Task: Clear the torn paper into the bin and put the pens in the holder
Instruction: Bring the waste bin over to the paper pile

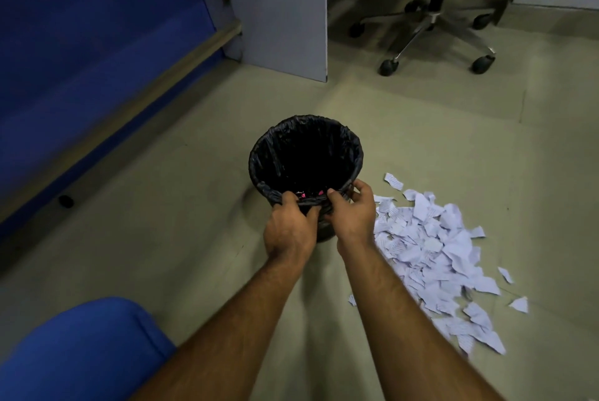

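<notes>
A small round bin (pixel 275 151) lined with a black plastic bag stands on the beige floor, slightly tilted away from me. Something pink shows at its near inner edge. My left hand (pixel 290 227) and my right hand (pixel 351 214) both grip the bin's near rim, fingers curled over the bag. A pile of torn white lined paper (pixel 434 248) lies on the floor just right of the bin and my right forearm. No pens or holder are in view.
A blue partition (pixel 81 44) runs along the left, with a grey panel (pixel 282 11) behind the bin. An office chair's wheeled base (pixel 434 24) stands at the back right. A blue seat cushion (pixel 81 348) sits at the lower left.
</notes>
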`<action>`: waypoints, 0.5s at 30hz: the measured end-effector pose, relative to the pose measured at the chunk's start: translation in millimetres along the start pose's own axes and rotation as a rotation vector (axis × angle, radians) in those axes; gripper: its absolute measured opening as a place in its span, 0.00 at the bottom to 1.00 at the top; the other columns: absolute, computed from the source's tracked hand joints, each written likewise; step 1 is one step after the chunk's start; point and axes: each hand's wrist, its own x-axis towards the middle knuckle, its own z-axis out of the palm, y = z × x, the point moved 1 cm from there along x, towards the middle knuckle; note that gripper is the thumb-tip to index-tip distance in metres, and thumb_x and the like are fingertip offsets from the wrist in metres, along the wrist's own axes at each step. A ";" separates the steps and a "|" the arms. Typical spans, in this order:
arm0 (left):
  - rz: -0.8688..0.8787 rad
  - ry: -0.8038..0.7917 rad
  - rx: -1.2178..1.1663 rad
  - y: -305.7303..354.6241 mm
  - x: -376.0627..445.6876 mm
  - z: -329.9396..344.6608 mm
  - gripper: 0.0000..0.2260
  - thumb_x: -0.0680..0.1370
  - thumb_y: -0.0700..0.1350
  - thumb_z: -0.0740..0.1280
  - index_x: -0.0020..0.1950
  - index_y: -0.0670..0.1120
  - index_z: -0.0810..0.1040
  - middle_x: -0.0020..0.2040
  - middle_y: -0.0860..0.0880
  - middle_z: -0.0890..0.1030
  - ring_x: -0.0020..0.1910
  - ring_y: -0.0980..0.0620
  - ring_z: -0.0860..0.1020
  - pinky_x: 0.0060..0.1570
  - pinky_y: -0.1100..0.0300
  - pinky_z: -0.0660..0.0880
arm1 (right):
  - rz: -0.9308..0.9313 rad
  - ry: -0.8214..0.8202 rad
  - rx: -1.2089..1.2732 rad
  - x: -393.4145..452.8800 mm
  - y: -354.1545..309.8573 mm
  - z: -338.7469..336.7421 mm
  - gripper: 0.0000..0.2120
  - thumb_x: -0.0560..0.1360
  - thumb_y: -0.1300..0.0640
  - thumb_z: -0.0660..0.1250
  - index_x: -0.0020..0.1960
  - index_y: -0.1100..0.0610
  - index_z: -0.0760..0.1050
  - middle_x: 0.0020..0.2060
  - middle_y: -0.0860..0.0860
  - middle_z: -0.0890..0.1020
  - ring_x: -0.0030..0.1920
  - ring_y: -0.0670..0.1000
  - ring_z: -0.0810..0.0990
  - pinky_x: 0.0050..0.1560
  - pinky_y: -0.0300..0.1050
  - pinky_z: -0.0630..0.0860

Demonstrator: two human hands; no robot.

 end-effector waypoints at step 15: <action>0.081 0.019 0.087 6.1 -43.4 -12.9 0.23 0.79 0.52 0.63 0.71 0.49 0.62 0.54 0.43 0.81 0.49 0.39 0.82 0.44 0.50 0.79 | 0.098 0.015 0.030 -27.4 3.3 -19.3 0.18 0.73 0.58 0.73 0.60 0.49 0.71 0.51 0.48 0.82 0.53 0.52 0.83 0.57 0.58 0.81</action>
